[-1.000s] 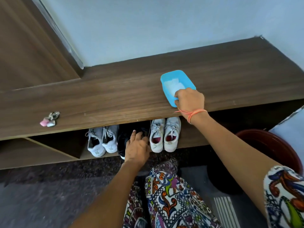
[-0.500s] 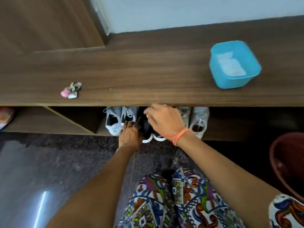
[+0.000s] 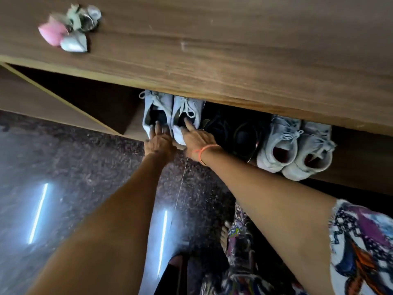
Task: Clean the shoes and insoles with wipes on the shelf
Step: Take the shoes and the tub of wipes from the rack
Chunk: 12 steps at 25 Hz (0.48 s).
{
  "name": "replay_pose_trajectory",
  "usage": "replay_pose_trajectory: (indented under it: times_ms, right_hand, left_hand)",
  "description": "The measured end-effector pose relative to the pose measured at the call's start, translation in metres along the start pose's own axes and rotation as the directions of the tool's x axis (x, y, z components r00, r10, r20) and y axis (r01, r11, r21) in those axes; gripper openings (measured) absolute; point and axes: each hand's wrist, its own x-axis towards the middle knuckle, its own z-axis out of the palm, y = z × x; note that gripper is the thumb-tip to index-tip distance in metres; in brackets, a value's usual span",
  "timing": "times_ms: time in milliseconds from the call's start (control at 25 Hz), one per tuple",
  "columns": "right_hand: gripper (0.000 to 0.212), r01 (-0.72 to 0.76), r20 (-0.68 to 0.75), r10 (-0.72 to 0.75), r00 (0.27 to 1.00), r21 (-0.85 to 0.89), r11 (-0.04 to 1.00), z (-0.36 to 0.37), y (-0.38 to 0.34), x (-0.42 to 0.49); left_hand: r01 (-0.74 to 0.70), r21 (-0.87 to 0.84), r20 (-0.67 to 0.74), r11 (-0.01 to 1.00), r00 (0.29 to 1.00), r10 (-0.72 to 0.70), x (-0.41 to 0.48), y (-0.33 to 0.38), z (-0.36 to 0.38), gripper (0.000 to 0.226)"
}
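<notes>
A pair of pale grey sneakers stands in the open compartment under the wooden shelf top [image 3: 234, 50]. My left hand [image 3: 158, 142] reaches onto the heel of the left sneaker [image 3: 156, 109], its fingers lying straight over the dark opening. Beside it, my right hand [image 3: 196, 141], with an orange wrist thread, touches the heel of the right sneaker [image 3: 188, 108], one finger pointing into its opening. The thumbs are hidden. No wipes or insoles are in view.
A black pair of shoes [image 3: 236, 130] sits right of the hands, then another pale pair with red lining [image 3: 295, 150]. Small pink and white items [image 3: 66, 30] lie on the shelf top at the far left. Dark speckled floor [image 3: 85, 167] lies below; my patterned clothing [image 3: 361, 248] is at the lower right.
The view dropped and shifted left, so the blue tub left the frame. Both hands moved left from the black shoes to the left pale pair.
</notes>
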Motion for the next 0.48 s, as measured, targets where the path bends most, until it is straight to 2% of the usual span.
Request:
replay_pose_trajectory:
  times_ms: [80, 160, 240, 320, 480]
  right_hand:
    - [0.08, -0.037, 0.012, 0.036, 0.999, 0.063, 0.997, 0.01, -0.001, 0.027]
    - [0.083, -0.081, 0.032, 0.078, 0.996, 0.114, 0.99, 0.015, -0.002, 0.038]
    - [0.06, -0.092, -0.002, 0.093, 0.996, 0.074, 0.993, 0.016, -0.003, 0.037]
    - [0.036, -0.087, -0.061, 0.088, 0.994, 0.03, 0.996, 0.011, -0.005, 0.028]
    - [0.031, -0.041, -0.13, 0.04, 0.991, -0.01, 0.999, 0.005, -0.02, -0.01]
  left_hand:
    - [0.023, -0.037, -0.014, 0.999, 1.0, -0.024, 0.019, 0.0, 0.005, 0.092]
    - [0.027, -0.022, -0.118, 0.999, 0.993, -0.03, 0.025, 0.004, 0.008, 0.081]
    - [0.038, 0.045, -0.171, 0.998, 0.985, -0.03, 0.029, 0.004, 0.008, 0.053]
    - [0.056, 0.017, -0.136, 0.998, 0.989, -0.053, 0.027, -0.001, 0.008, 0.039]
    - [0.12, -0.07, -0.168, 0.99, 0.977, -0.131, -0.013, -0.007, 0.003, 0.035]
